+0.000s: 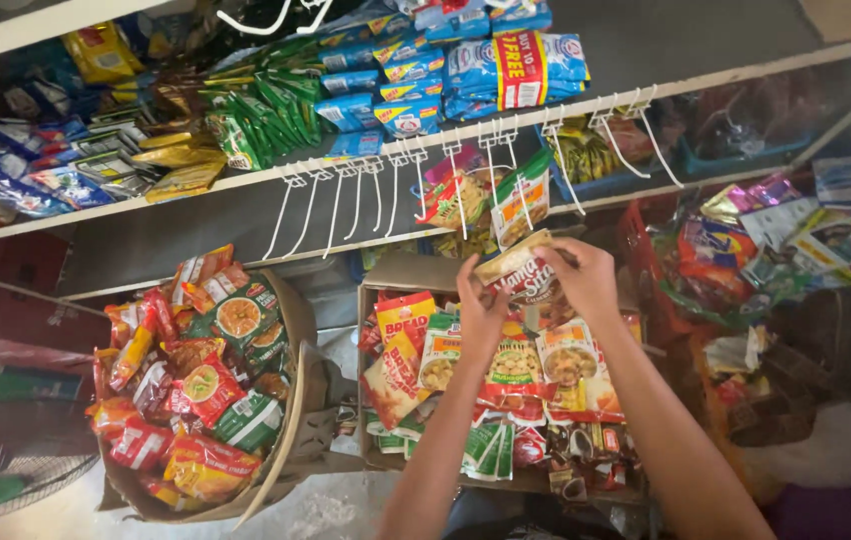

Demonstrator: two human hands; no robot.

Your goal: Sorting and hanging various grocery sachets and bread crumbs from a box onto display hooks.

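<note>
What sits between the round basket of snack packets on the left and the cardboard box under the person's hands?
In the head view, only crumpled brown bag material lies between basket and box.

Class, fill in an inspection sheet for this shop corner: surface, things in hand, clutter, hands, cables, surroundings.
Surface: cardboard box, open, packed with sachets.
Things in hand: one sachet, held above the box below the hooks.
Clutter: second box at left, heaped with red and green packets.
Hands: left hand and right hand both grip the sachet.
Cables: nothing seen.
Surroundings: shelf with stacked packets; hooks mostly bare; fan at lower left.
</note>
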